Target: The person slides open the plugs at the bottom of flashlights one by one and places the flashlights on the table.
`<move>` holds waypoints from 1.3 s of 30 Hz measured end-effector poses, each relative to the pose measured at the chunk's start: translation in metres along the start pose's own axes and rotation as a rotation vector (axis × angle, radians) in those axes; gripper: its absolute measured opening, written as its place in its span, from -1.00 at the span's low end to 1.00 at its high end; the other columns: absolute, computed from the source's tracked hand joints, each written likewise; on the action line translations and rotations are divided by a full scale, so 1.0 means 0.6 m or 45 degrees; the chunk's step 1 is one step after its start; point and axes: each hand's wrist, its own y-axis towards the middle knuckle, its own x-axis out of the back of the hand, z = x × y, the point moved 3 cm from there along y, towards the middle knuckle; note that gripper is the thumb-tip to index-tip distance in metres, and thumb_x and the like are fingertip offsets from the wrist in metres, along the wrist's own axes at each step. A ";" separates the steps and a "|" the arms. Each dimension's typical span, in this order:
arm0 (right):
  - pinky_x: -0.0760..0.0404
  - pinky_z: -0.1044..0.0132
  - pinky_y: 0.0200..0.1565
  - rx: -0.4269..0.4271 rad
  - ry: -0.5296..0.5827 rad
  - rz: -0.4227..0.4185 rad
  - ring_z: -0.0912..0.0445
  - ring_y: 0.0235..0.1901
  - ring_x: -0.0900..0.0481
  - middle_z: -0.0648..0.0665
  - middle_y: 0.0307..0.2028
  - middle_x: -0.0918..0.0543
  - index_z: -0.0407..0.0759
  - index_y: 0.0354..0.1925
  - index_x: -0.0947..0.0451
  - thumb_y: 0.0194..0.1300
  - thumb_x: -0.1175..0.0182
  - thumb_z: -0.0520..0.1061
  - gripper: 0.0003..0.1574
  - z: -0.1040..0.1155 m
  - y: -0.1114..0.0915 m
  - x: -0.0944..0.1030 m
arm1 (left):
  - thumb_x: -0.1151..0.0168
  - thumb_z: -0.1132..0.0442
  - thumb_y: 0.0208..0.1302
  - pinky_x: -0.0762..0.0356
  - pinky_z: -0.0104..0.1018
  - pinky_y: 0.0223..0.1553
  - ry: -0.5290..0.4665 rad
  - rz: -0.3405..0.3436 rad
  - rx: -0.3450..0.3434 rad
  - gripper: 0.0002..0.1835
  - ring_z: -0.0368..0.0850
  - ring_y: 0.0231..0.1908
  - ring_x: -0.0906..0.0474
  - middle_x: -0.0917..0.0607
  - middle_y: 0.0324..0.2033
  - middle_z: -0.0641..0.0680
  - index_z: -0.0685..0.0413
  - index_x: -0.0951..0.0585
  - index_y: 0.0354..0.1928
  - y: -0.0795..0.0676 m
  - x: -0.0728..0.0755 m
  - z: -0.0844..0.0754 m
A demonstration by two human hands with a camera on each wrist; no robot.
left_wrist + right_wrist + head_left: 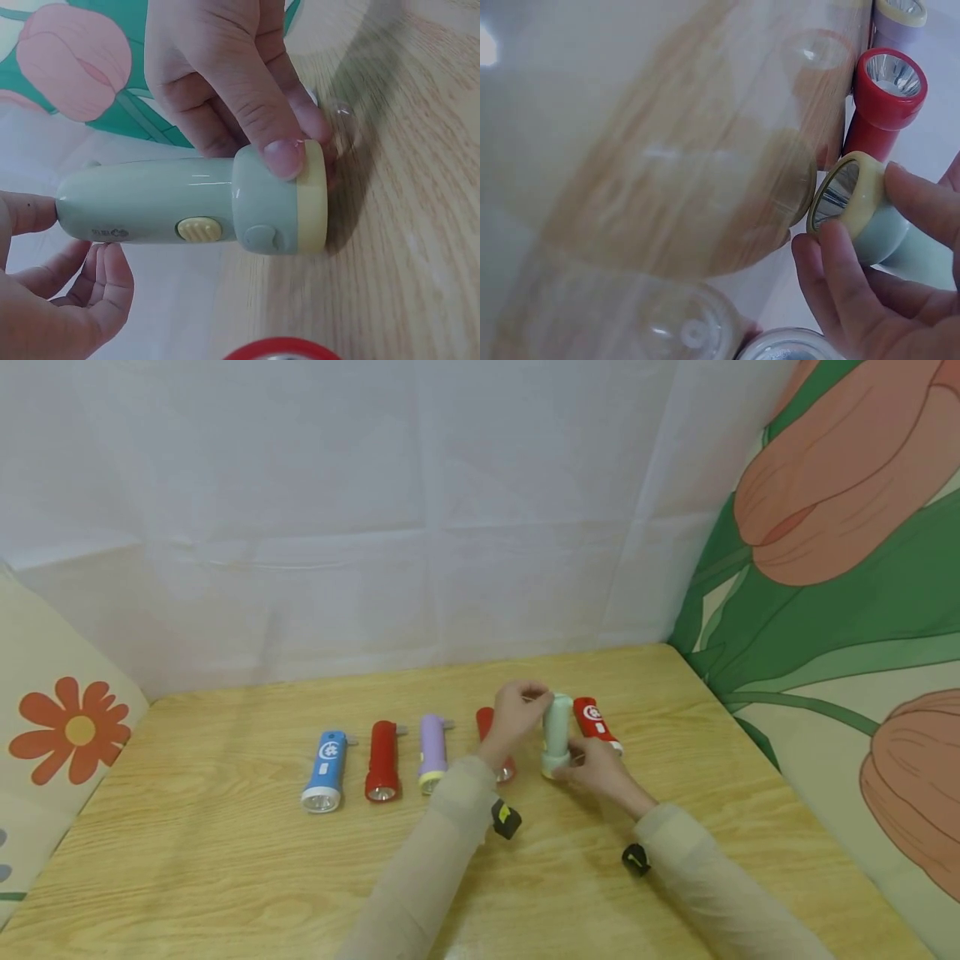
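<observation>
A pale green flashlight (557,731) with a cream lens rim is between my two hands. My left hand (517,714) pinches its tail end with thumb and fingertips. At the other end, my right hand (600,768) grips the head, thumb on one side and fingers on the other. In the left wrist view, a ribbed cream switch (199,229) shows on the flashlight's body, and the head end is close to the table. The lens (835,194) shows in the right wrist view. A red flashlight (485,718) lies partly hidden behind my left hand.
Left along the wooden table (225,860) lie a blue flashlight (330,760), a red flashlight (383,760) and a purple flashlight (432,747). Another red flashlight (589,714) with a white emblem lies right of the green one. A white cloth (337,527) hangs behind the table.
</observation>
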 end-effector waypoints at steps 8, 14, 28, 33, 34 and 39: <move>-0.59 0.15 -0.29 -0.019 -0.035 0.003 -0.06 -0.33 -0.61 -0.30 -0.30 -0.64 -0.48 -0.14 -0.53 -0.07 -0.38 -0.25 -0.51 0.002 0.001 -0.002 | -0.20 0.28 0.17 -0.51 -0.39 -0.25 0.010 0.017 0.038 -0.83 -0.11 -0.28 -0.54 -0.66 -0.33 0.10 0.23 -0.64 -0.24 -0.005 0.003 0.004; -0.59 0.12 -0.26 -0.043 -0.024 0.013 -0.08 -0.30 -0.60 -0.32 -0.26 -0.64 -0.47 -0.12 -0.52 -0.07 -0.39 -0.25 -0.49 0.000 0.005 -0.003 | -0.20 0.31 0.15 -0.51 -0.40 -0.27 -0.002 0.019 0.003 -0.84 -0.13 -0.32 -0.53 -0.66 -0.35 0.11 0.25 -0.64 -0.26 -0.008 0.006 0.003; -0.59 0.08 -0.22 -0.056 -0.041 0.016 -0.11 -0.28 -0.61 -0.34 -0.25 -0.63 -0.48 -0.13 -0.50 -0.08 -0.41 -0.23 -0.46 -0.005 0.011 -0.003 | -0.24 0.35 0.11 -0.47 -0.45 -0.33 -0.015 -0.010 -0.099 -0.85 -0.20 -0.40 -0.47 -0.62 -0.43 0.10 0.28 -0.64 -0.28 -0.021 0.009 -0.004; -0.59 0.08 -0.23 -0.055 -0.047 0.018 -0.11 -0.28 -0.61 -0.33 -0.26 -0.63 -0.47 -0.15 -0.51 -0.08 -0.41 -0.21 -0.48 -0.003 0.010 -0.001 | -0.25 0.33 0.11 -0.40 -0.51 -0.41 -0.041 0.005 -0.083 -0.85 -0.26 -0.44 -0.40 -0.55 -0.50 0.01 0.25 -0.64 -0.27 -0.023 0.007 0.001; -0.59 0.08 -0.23 -0.054 -0.049 0.018 -0.11 -0.28 -0.61 -0.32 -0.27 -0.63 -0.46 -0.16 -0.51 -0.08 -0.41 -0.21 -0.49 -0.003 0.010 -0.001 | -0.25 0.33 0.12 -0.39 -0.51 -0.42 -0.042 0.009 -0.079 -0.85 -0.26 -0.44 -0.39 -0.54 -0.51 0.00 0.24 -0.64 -0.26 -0.024 0.006 0.001; -0.59 0.08 -0.23 -0.052 -0.046 0.017 -0.10 -0.29 -0.61 -0.32 -0.26 -0.63 -0.47 -0.16 -0.52 -0.08 -0.41 -0.22 -0.49 -0.002 0.010 -0.002 | -0.26 0.33 0.11 -0.36 -0.51 -0.45 -0.060 0.011 -0.099 -0.85 -0.27 -0.47 -0.36 -0.49 -0.54 -0.04 0.24 -0.64 -0.27 -0.030 0.004 0.001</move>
